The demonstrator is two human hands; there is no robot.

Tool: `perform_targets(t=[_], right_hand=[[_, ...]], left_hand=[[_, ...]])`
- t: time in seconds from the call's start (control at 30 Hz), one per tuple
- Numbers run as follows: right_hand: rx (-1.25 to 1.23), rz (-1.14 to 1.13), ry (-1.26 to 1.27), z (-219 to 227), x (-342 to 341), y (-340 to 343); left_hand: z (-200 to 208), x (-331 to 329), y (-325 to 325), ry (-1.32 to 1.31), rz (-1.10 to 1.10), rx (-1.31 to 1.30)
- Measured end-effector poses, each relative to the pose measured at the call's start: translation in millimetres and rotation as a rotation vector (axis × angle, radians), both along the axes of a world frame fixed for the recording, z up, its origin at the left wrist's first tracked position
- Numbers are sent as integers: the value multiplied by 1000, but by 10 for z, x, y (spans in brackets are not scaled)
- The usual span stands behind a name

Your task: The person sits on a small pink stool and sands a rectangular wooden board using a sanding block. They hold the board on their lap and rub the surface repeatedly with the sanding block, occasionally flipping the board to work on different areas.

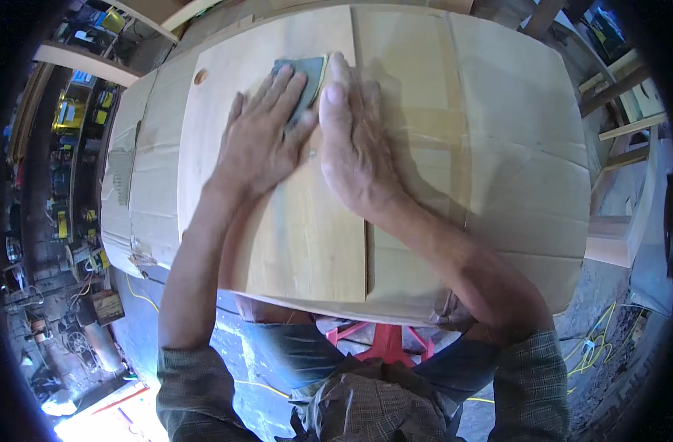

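Note:
A pale wooden board [314, 243] lies flat on the cardboard-covered work surface, with a round dark knot near its upper left edge. My left hand [259, 144] presses a folded grey-green sheet of sandpaper [312, 72] against the far part of the board. Its fingers lie over the sheet, and the thumb is along the sheet's near right side. Just beside it, my right hand [357, 147] stands on its edge at the board's right side, fingers stretched out and holding nothing. Part of the sandpaper is hidden under the left fingers.
Brown cardboard [524, 169] extends to both sides of the board, with tape strips on it. Below the near edge stands a red support [386, 342]. Shelves with tools and yellow items [69, 110] line the left; wooden framing [616, 236] and yellow cords [598, 353] are at right.

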State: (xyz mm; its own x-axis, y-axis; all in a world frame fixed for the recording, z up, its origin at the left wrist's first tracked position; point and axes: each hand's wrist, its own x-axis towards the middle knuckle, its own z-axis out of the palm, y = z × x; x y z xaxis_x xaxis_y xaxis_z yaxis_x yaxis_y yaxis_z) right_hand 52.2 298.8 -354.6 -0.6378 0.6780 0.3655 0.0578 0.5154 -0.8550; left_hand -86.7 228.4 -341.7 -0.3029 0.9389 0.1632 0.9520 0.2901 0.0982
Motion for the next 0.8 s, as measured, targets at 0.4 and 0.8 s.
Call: perform_targets(t=[0.4,0.8], right_hand=[[-129,87,-75,115,-11,-79],[-216,13,33,8,19,-43]], left_hand=[[43,79,-150,37,-14,11],[90,774,-640,53,15,-35]])
